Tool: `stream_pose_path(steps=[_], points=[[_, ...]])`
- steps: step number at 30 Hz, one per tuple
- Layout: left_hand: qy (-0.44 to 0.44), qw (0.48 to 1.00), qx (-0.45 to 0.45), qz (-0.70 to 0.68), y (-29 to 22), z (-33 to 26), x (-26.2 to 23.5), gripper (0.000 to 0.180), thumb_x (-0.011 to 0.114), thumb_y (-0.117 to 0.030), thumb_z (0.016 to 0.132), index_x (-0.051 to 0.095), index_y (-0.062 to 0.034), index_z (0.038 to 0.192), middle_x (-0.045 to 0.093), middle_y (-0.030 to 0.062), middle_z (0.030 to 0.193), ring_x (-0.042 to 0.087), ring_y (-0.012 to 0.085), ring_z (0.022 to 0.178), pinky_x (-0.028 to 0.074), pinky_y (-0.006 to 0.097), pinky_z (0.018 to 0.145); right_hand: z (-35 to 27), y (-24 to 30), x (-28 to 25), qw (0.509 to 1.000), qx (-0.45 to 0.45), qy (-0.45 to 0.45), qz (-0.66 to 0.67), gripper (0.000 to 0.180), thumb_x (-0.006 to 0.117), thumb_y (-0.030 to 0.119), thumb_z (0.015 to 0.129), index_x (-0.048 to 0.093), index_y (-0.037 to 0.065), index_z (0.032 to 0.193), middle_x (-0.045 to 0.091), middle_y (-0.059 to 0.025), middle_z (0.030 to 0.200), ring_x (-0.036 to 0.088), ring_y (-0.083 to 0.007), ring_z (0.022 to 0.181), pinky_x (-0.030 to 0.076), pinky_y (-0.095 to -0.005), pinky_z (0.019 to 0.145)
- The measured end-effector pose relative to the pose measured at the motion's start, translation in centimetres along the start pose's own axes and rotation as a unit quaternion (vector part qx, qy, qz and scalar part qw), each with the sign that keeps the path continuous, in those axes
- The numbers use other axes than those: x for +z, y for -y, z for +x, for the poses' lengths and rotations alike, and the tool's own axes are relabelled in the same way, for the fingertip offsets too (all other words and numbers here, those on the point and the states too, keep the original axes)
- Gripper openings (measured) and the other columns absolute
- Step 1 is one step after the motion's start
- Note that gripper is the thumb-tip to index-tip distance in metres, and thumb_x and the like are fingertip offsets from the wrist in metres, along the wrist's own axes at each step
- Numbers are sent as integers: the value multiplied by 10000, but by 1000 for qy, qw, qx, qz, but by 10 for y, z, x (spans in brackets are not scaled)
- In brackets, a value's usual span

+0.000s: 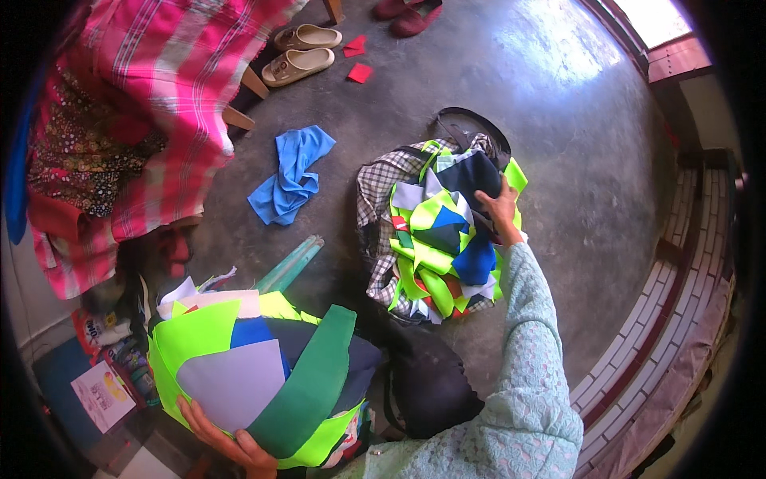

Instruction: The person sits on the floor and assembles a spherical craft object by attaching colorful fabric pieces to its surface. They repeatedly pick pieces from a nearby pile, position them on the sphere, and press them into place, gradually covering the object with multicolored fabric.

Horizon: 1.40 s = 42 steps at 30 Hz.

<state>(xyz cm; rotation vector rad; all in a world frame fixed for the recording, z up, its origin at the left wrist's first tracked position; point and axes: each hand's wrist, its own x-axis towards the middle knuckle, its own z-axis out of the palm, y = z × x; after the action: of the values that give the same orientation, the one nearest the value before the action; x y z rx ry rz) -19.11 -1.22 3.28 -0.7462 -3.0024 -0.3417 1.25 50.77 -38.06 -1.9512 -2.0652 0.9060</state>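
Note:
At the lower left, my left hand [231,439] curls round the near edge of a big stack of fabric scraps [231,383]. Neon yellow, grey, blue and navy pieces show in it, and a long green strip [315,383] lies across its top. My right arm stretches forward to a checked cloth bag [387,188] on the floor, heaped with neon, blue and navy scraps [435,267]. There my right hand [501,207] closes on a navy fabric piece [472,177] at the heap's right side; its fingertips are partly hidden.
A blue cloth [294,174] lies crumpled left of the bag. Beige shoes [299,66], maroon shoes [411,17] and red scraps [360,73] are farther off. Pink plaid cloth [179,96] hangs at left. A black bundle [431,383] sits near me; a brick-patterned ledge [638,319] runs along the right.

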Motion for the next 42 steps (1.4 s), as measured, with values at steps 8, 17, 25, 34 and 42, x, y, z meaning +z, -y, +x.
stream_pose_path(steps=[8, 17, 25, 34, 42], points=[[-6, 1000, 11, 15, -3, 2, -1, 679, 314, -407, 911, 298, 46, 1417, 248, 261, 1491, 250, 406, 1381, 186, 519, 1116, -47, 43, 23, 991, -86, -78, -61, 408, 673, 73, 741, 561, 202, 1111, 517, -136, 1134, 618, -424, 866, 504, -494, 745], [6, 1000, 1, 27, -3, 4, -3, 708, 303, -479, 911, 315, 24, 1408, 251, 261, 1485, 259, 423, 1367, 206, 544, 1089, -109, 41, 28, 970, -235, 46, -35, 288, 623, 13, 722, 604, 162, 968, 579, -105, 909, 612, -362, 814, 487, -457, 684], [-17, 999, 40, 11, -1, 6, -1, 660, 350, -435, 926, 335, 24, 1399, 282, 247, 1477, 259, 421, 1368, 189, 531, 1100, -164, 44, -33, 964, -245, 24, 98, 208, 601, -41, 692, 600, 90, 854, 589, -100, 832, 617, -317, 791, 488, -359, 692], [-76, 993, 94, 15, -2, 7, 0, 584, 416, -350, 930, 367, 1, 1394, 320, 225, 1467, 298, 401, 1350, 206, 504, 1092, -169, 53, -103, 946, -100, 9, 309, 197, 520, -83, 740, 619, 29, 869, 592, -3, 712, 538, -84, 698, 452, -240, 649], [-112, 988, 104, 35, 4, 4, 3, 560, 458, -342, 928, 391, -28, 1387, 359, 200, 1446, 313, 382, 1345, 214, 497, 1094, -170, 104, -180, 926, -223, -69, 295, 125, 609, -18, 757, 649, 46, 857, 598, -12, 667, 557, -101, 654, 453, -268, 616]])
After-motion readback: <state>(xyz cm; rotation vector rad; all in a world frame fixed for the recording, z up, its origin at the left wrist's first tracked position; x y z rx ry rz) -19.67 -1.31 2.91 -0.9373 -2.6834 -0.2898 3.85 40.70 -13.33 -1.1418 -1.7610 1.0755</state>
